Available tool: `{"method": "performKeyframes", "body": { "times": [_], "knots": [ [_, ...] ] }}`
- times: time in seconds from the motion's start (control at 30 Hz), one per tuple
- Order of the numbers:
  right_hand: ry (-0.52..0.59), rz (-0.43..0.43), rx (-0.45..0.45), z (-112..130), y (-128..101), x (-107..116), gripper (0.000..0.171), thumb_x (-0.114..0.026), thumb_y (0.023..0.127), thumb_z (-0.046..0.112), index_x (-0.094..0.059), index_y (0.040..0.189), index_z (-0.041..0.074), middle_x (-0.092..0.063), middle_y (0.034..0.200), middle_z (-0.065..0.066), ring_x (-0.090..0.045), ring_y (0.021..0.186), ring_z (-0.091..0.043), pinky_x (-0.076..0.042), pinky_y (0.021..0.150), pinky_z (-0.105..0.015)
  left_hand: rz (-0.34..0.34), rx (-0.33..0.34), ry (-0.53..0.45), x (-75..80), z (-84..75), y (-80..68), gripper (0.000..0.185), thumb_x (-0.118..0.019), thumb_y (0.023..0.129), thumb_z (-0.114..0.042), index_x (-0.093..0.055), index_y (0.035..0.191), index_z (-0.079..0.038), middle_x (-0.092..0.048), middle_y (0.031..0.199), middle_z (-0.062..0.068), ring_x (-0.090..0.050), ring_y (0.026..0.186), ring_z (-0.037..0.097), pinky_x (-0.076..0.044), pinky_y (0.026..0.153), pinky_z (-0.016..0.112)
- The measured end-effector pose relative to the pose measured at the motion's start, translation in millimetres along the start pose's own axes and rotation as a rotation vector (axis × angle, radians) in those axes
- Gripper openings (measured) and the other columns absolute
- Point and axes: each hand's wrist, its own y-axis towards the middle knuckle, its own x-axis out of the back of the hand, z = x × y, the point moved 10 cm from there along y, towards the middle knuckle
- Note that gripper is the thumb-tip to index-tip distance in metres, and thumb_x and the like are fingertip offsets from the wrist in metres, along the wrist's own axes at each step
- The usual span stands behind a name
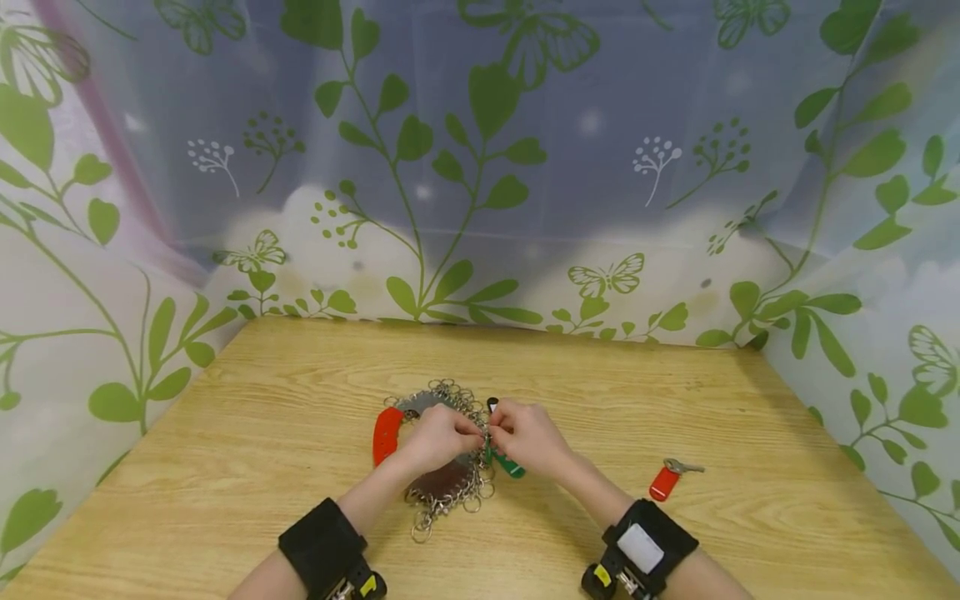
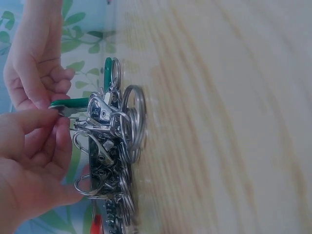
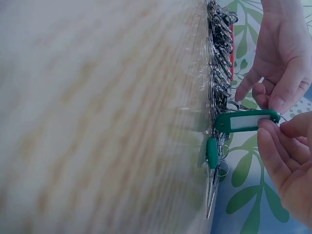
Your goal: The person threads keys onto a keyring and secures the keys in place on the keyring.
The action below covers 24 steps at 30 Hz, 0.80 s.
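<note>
Left hand (image 1: 438, 439) and right hand (image 1: 531, 437) pinch a flat, oblong green tag (image 3: 246, 121) by its end, near round metal rings (image 2: 140, 114)

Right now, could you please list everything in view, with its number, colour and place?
table: one, light wood, under the hands
cloth: count unclear, blue-white-green, behind and beside the table
disc: one, grey to dark, mid-table
clasps and rings: many, silver, around the disc's edge
red strip: one, red, disc's left
green tags: at least two, green, one at the fingertips, one beside the disc
black piece: one, black, disc's upper right
red tag: one, red, table's right
key: one, silver, by the red tag
wristbands: two, black, one per wrist
left hand: one, bare, over the disc
right hand: one, bare, disc's right
</note>
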Motion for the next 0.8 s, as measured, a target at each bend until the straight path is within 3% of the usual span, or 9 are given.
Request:
{"method": "performKeyframes", "body": {
  "times": [0.2, 0.37, 0.5, 0.6, 0.8],
  "knots": [
    [-0.109, -0.030, 0.069, 7, 0, 5, 0.004, -0.057, 0.088, 0.003, -0.059, 0.086, 0.006, -0.064, 0.071, -0.005, -0.057, 0.055, -0.009, -0.044, 0.048, -0.020, 0.004, -0.049, 0.015, 1.2, -6.7, -0.5, 0.014, -0.061, 0.088, -0.011, -0.072, 0.089, -0.003, -0.065, 0.075, 0.002, -0.046, 0.055, 0.009, -0.038, 0.054, 0.024],
    [-0.312, -0.071, 0.293, 27, -3, 3, 0.007, -0.062, 0.084, 0.000, -0.059, 0.085, 0.006, -0.061, 0.069, 0.000, -0.052, 0.052, -0.004, -0.041, 0.050, -0.016, 0.000, -0.034, 0.006, 0.5, -2.1, -1.0, 0.016, -0.055, 0.092, -0.009, -0.070, 0.089, -0.003, -0.052, 0.060, 0.000, -0.038, 0.049, 0.010, -0.033, 0.050, 0.024],
    [-0.454, -0.072, 0.458, 41, -8, -3, 0.008, -0.063, 0.084, -0.001, -0.057, 0.086, 0.005, -0.054, 0.060, 0.001, -0.038, 0.045, -0.002, -0.030, 0.046, -0.015, -0.003, -0.008, -0.001, -0.4, 3.1, -0.5, 0.017, -0.055, 0.093, -0.010, -0.069, 0.086, -0.004, -0.048, 0.056, -0.002, -0.036, 0.048, 0.010, -0.031, 0.049, 0.024],
    [-0.459, -0.056, 0.444, 39, -8, -3, 0.007, -0.061, 0.086, 0.000, -0.057, 0.087, 0.005, -0.053, 0.060, 0.001, -0.034, 0.044, -0.001, -0.028, 0.045, -0.015, 0.013, -0.011, -0.004, -1.9, 3.0, 0.2, 0.016, -0.057, 0.091, -0.012, -0.069, 0.085, -0.004, -0.054, 0.062, -0.001, -0.041, 0.051, 0.010, -0.035, 0.051, 0.024],
    [-0.320, -0.030, 0.297, 28, -3, 0, 0.006, -0.059, 0.086, 0.000, -0.057, 0.086, 0.006, -0.059, 0.065, -0.001, -0.041, 0.044, 0.000, -0.036, 0.045, -0.016, 0.047, -0.015, -0.007, -5.0, 2.5, 0.5, 0.012, -0.062, 0.087, -0.012, -0.071, 0.088, -0.004, -0.065, 0.079, 0.000, -0.055, 0.067, 0.010, -0.044, 0.059, 0.027]
  ]
}}
